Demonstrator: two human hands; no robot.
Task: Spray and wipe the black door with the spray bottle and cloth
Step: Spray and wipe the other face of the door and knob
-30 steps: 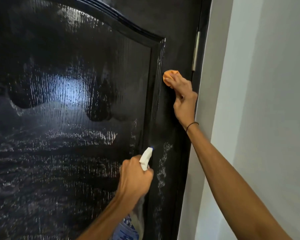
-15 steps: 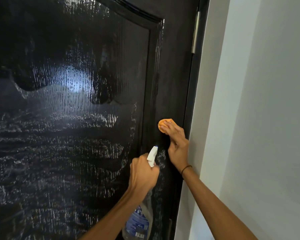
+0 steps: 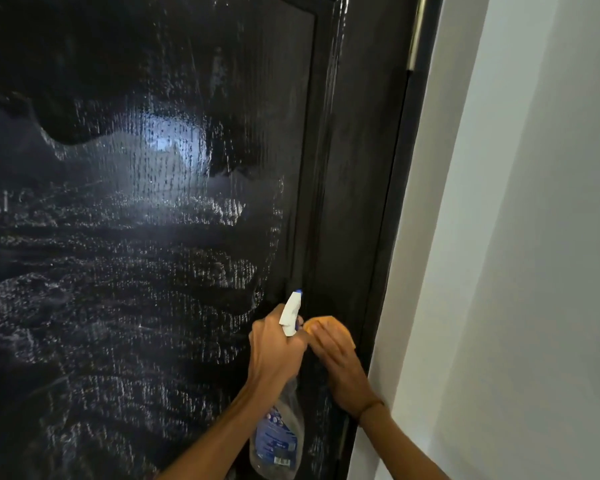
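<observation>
Now my right hand (image 3: 340, 362) has slid the small orange cloth (image 3: 326, 323) lower down the glossy black door (image 3: 347, 202), fingers flat, beside my left hand (image 3: 274, 351) gripping the clear spray bottle (image 3: 279, 431), base cut off

Dim overall, with strong contrast. Bright bluish-white glare on the wet black door (image 3: 174, 143), left of its raised moulding, breaking into streaked speckled highlights lower down the same panel. Upper part of the door nearly lost in darkness. Evenly lit pale grey wall (image 3: 534, 237) right of the door, soft shading near the frame. Slight motion blur on the right hand (image 3: 340, 362). Straight lines bowed by wide-angle distortion.
</observation>
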